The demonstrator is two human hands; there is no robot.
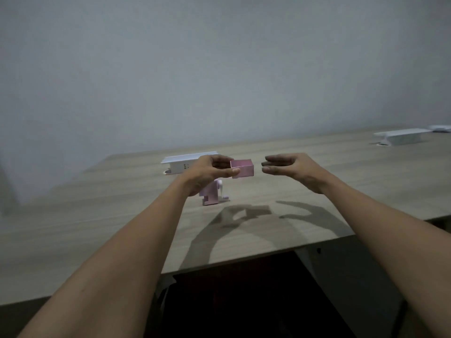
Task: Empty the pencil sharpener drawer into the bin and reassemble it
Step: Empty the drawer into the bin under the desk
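Boxy pink drawer (pixel 242 168) (plastic-looking) in left hand (pixel 210 172)

A small pink drawer (pixel 242 168), open side up and level, sits at frame centre, lifted above the table. Below-left, the pink pencil sharpener (pixel 212 195) stands upright, partly hidden.

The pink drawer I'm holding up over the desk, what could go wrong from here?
1. The left hand pinches the pink drawer by one end only, with the right hand open and apart from it; it could slip or tip.
2. No bin is in view, so any shavings could spill on the wooden desk.
3. The pink sharpener body stands unheld below the left hand; a lowered wrist might knock it over.
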